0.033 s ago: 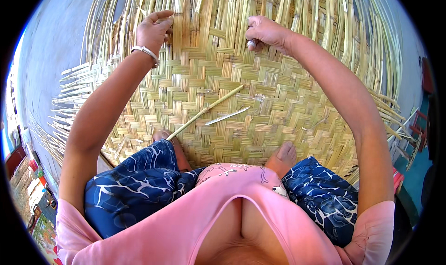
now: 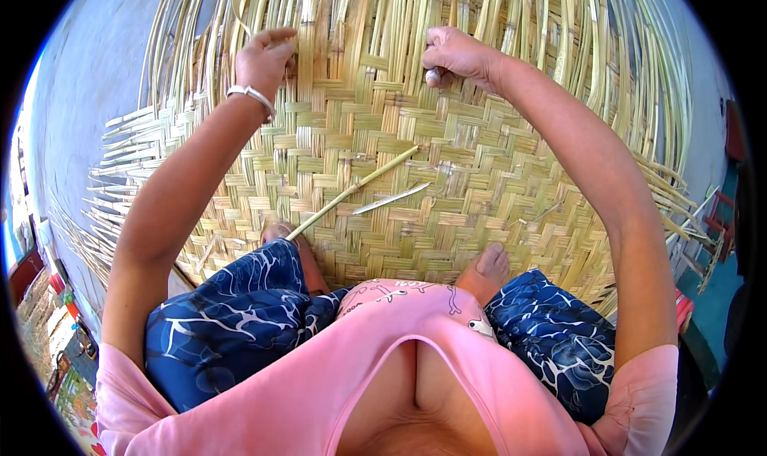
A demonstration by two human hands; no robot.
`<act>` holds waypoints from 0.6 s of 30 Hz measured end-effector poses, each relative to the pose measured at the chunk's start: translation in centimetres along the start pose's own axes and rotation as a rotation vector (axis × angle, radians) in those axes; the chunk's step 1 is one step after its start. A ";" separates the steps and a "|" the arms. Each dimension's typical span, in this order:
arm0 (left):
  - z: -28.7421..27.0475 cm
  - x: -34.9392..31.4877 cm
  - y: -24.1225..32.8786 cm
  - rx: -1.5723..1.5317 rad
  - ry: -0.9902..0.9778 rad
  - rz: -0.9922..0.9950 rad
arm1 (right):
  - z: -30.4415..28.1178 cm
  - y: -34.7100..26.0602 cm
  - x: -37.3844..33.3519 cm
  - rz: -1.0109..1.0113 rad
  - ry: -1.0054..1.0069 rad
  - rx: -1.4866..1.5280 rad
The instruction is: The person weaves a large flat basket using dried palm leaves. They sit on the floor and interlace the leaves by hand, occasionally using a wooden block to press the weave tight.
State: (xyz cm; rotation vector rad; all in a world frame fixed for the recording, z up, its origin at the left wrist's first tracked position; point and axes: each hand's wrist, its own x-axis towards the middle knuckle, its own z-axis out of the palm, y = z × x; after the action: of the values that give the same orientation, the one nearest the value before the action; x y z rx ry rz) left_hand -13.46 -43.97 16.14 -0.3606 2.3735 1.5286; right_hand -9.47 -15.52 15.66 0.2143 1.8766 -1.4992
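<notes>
A half-woven mat (image 2: 351, 168) of flat yellow-green split-bamboo strips lies under both hands. Its close weave ends near the fingers, and long loose strips (image 2: 551, 24) fan out beyond. My left hand (image 2: 264, 63), with a white bangle at the wrist, is curled at the weave's far edge. A thin bent strip (image 2: 241, 15) runs into it, and the hand appears closed on it, though the fingertips are partly hidden. Across from it, my right hand (image 2: 459, 56) is closed low over the strips; I cannot make out what lies inside its fingers.
A loose round stalk (image 2: 351, 192) and a short pale sliver (image 2: 391, 199) lie on the weave. My bare feet (image 2: 486, 269) rest at its near edge. Strip ends (image 2: 120, 152) stick out at the left side. Grey floor (image 2: 80, 80) surrounds the mat; red objects stand far right.
My left hand has shifted slightly toward me, and the thin bent strip beside it hangs a little differently. My right hand stays in place.
</notes>
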 end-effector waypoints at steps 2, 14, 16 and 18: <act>-0.2 -0.6 -2.2 -0.010 0.032 -0.039 | 0.2 -0.1 0.1 0.007 0.001 -0.029; -0.8 -2.3 -3.2 0.041 0.013 0.024 | 1.9 0.0 -0.8 -0.006 0.065 -0.055; -1.2 -1.3 -3.2 0.040 -0.042 0.059 | 2.3 0.2 -0.5 0.027 0.093 -0.019; -1.3 -0.8 -3.3 -0.041 -0.078 0.053 | 2.7 -0.5 -0.4 0.089 0.118 0.007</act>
State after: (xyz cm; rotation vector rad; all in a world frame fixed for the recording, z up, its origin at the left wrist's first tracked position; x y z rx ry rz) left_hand -11.71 -46.45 14.17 -0.2446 2.3123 1.5863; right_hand -8.35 -18.01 16.11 0.3916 1.9277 -1.4610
